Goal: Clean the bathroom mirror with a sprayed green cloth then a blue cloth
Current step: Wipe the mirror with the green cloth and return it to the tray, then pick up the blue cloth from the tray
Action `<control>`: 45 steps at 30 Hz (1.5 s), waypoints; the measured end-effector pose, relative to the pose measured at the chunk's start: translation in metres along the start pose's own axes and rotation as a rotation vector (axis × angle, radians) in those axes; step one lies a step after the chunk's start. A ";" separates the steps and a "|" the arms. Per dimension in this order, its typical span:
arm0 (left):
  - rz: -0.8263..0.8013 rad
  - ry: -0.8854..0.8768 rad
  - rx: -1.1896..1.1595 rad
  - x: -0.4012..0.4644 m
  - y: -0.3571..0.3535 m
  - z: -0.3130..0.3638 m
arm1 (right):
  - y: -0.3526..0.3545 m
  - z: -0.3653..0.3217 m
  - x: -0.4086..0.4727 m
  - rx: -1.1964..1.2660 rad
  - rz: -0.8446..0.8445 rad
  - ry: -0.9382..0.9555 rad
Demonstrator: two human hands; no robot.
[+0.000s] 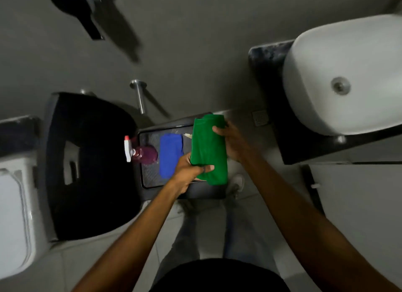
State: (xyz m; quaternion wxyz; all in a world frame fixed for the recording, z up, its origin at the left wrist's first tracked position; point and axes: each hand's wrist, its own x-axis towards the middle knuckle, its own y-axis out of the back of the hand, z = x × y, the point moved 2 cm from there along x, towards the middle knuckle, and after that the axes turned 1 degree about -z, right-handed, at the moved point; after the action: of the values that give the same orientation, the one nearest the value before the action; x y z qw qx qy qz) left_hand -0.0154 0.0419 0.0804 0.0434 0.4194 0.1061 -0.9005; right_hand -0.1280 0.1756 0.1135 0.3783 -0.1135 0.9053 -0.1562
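Note:
A folded green cloth point(208, 148) is held over the right part of a dark tray point(150, 178). My left hand point(189, 172) grips its near edge, thumb on top. My right hand point(232, 141) holds its far right edge. A folded blue cloth point(170, 154) lies flat in the middle of the tray. A spray bottle point(141, 153) with purple liquid and a white and red nozzle lies on its side at the tray's left end. The mirror is not in view.
The tray rests on a low dark stand. A black toilet seat point(91, 165) is to the left, with a white bin point(13, 215) beyond it. A white basin point(343, 74) on a dark counter point(267, 59) is at the right. My legs and shoes stand below on the tiled floor.

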 end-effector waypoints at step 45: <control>0.294 -0.056 -0.240 0.067 0.048 0.066 | 0.021 0.056 0.043 -0.029 0.138 -0.052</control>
State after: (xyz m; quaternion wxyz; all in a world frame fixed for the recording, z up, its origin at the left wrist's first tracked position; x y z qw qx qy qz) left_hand -0.1002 -0.0193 0.0630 0.2272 0.3968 0.1493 -0.8767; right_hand -0.1188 0.1701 0.0401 0.4100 -0.0603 0.9029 -0.1136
